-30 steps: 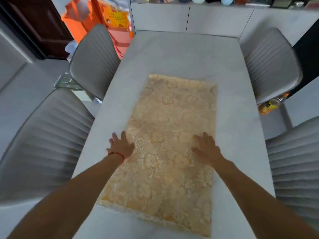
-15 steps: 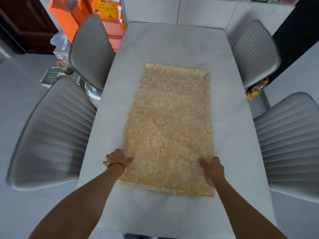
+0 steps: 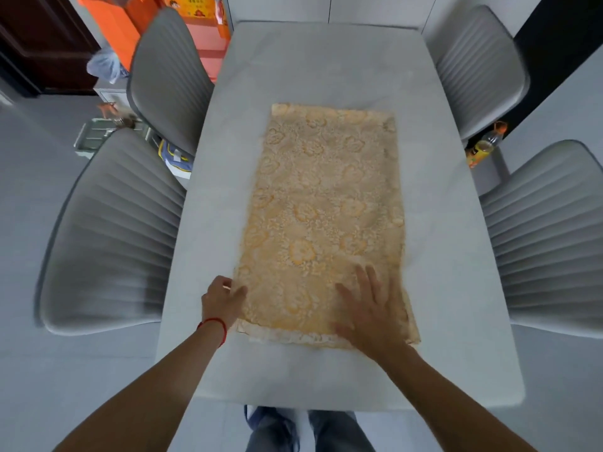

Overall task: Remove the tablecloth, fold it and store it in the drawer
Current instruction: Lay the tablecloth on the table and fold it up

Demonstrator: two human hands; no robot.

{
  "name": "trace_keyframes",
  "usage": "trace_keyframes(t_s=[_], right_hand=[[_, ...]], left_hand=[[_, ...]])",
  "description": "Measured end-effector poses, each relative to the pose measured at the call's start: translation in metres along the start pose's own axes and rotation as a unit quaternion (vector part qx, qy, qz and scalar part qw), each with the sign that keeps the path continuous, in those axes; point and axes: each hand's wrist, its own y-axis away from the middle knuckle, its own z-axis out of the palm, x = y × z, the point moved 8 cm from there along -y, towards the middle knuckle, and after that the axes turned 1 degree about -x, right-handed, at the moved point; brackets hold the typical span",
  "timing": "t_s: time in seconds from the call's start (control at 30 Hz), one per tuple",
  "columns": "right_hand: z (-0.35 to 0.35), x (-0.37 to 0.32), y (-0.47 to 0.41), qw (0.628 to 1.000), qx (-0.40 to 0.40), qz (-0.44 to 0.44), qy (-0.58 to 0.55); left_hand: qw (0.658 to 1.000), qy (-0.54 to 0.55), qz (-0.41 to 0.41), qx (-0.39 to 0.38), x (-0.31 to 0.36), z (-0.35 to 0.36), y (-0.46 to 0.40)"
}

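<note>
Glowing evenly under soft, bright light, casting faint shadows; bending outward at wide-angle edges; smearing slightly with motion blur at left and right.

Pale counter, four grey ribbed chairs around it, grey floor, dark door far left, orange box.
</note>
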Motion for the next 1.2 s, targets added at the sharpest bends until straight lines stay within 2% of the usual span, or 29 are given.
trace_keyframes(t_s=[0.07,0.2,0.33,0.4,0.43,0.5,0.57,0.63,0.67,0.73,0.8,1.0,1.1,1.2], right_hand=[[0.01,-0.045,-0.006,0.998,-0.015,-0.066,-0.018],[0.03,-0.109,-0.046,0.983,-0.132,-0.022,-0.126],[0.029,-0.14,-0.068,0.989,-0.131,-0.057,-0.037],[0.026,-0.137,-0.072,0.99,-0.115,-0.059,-0.047],[0.024,-0.13,-0.075,0.989,-0.11,-0.042,-0.087],[0.011,-0.107,-0.084,0.972,-0.085,0.038,-0.216],[-0.016,-0.066,-0.089,0.928,-0.016,0.152,-0.34],[-0.051,-0.021,-0.092,0.891,0.067,0.229,-0.385],[-0.068,-0.002,-0.094,0.887,0.089,0.241,-0.383],[-0.098,0.022,-0.1,0.899,0.098,0.224,-0.363],[-0.117,0.036,-0.104,0.911,0.099,0.21,-0.341],[-0.148,0.058,-0.108,0.905,0.144,0.223,-0.332],[-0.148,0.047,-0.11,0.921,0.12,0.184,-0.322],[-0.139,0.033,-0.11,0.941,0.08,0.145,-0.295]], left_hand=[[0.998,0.063,0.016,-0.023,0.002,0.001,0.002],[0.978,0.191,-0.023,-0.086,0.002,0.01,0.008],[0.965,0.232,-0.05,-0.107,0.001,0.009,0.009],[0.96,0.25,-0.064,-0.106,-0.001,0.006,0.008],[0.96,0.252,-0.072,-0.101,-0.002,0.004,0.008],[0.971,0.21,-0.085,-0.073,-0.008,-0.004,0.007],[0.993,0.095,-0.065,-0.01,-0.01,-0.019,0.011],[0.995,-0.084,0.017,0.056,0.001,-0.027,0.016],[0.985,-0.144,0.067,0.066,0.011,-0.022,0.019],[0.979,-0.167,0.118,0.024,0.029,0.0,0.026],[0.979,-0.187,0.081,-0.028,0.035,0.025,0.03],[0.966,-0.257,0.014,-0.021,0.036,0.045,0.034],[0.973,-0.225,-0.012,-0.048,0.035,0.047,0.028],[0.968,-0.244,-0.022,-0.054,0.035,0.044,0.025]])
